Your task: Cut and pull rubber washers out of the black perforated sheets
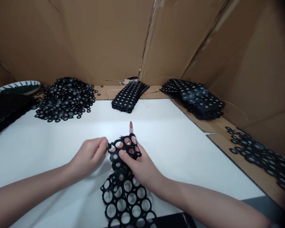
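Note:
My right hand (pixel 142 163) is closed on a black rubber sheet (pixel 114 164) full of round holes, its thumb pressed on top. At the sheet's left edge, my left hand (pixel 92 153) is closed in a pinch on a small black piece (pixel 109 146); whether that piece is still joined to the sheet I cannot tell. A pointed reddish tool, like a pencil (pixel 131 127), sticks out beyond the right hand's fingers; its other end is hidden. Below the hands, more black sheets with large open holes (pixel 125 202) lie on the white tabletop (pixel 61 145).
A heap of small black rings (pixel 66 98) lies at the back left, near a blue-striped dish (pixel 19 87). Stacked perforated sheets stand at the back middle (pixel 128 96) and back right (pixel 194 98). More black pieces (pixel 256 152) lie along the right. Cardboard walls (pixel 97 41) enclose the table.

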Action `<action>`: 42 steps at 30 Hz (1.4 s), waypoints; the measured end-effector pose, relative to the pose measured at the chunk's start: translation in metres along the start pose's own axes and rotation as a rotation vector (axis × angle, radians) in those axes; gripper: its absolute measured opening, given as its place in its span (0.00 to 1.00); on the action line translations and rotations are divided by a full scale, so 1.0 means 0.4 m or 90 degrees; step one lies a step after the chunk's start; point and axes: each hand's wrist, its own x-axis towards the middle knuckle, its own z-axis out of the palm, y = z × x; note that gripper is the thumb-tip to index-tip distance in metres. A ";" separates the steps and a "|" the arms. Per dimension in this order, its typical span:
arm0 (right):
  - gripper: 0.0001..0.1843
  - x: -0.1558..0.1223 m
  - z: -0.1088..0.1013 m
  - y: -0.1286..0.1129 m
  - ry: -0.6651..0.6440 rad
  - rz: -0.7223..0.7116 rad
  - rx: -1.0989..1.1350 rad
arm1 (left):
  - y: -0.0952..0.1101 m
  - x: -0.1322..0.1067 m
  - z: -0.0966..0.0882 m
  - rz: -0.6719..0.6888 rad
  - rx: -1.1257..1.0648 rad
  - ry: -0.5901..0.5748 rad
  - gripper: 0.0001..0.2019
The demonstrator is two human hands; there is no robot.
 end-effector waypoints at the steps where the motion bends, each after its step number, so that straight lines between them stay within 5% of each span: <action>1: 0.08 0.001 -0.003 0.000 0.024 0.005 -0.014 | -0.005 0.005 -0.011 -0.005 0.007 0.040 0.18; 7: 0.11 0.020 -0.027 -0.004 0.135 0.050 -0.033 | -0.032 0.028 -0.069 -0.020 0.032 0.401 0.17; 11: 0.12 0.032 -0.025 -0.006 0.075 0.044 -0.077 | -0.021 0.002 -0.029 0.259 0.260 0.237 0.10; 14: 0.14 0.030 -0.015 -0.001 0.041 0.082 -0.110 | -0.009 -0.011 0.009 0.460 0.419 0.246 0.07; 16: 0.15 0.026 -0.008 0.003 0.062 0.100 -0.099 | -0.003 -0.012 0.022 0.486 0.458 0.255 0.08; 20: 0.16 0.019 0.001 0.007 0.012 0.064 -0.092 | 0.003 -0.007 0.022 0.348 0.373 0.130 0.08; 26: 0.12 0.009 0.000 0.000 -0.046 0.008 -0.114 | 0.025 -0.011 -0.010 0.098 0.063 -0.099 0.09; 31: 0.09 0.012 0.003 -0.001 -0.074 0.001 -0.114 | 0.041 -0.013 -0.011 0.020 -0.089 -0.144 0.10; 35: 0.07 0.020 -0.001 -0.010 -0.044 0.026 -0.135 | 0.022 0.002 -0.011 -0.009 -0.118 -0.060 0.11; 39: 0.10 0.023 -0.014 -0.016 0.040 0.060 -0.129 | -0.018 0.022 -0.048 -0.043 -0.019 0.250 0.09; 41: 0.13 0.025 -0.016 -0.012 0.039 0.094 -0.078 | -0.031 0.020 -0.057 0.013 0.050 0.361 0.09; 42: 0.14 0.027 -0.016 -0.008 0.025 0.113 -0.049 | -0.033 0.015 -0.055 0.085 0.101 0.341 0.09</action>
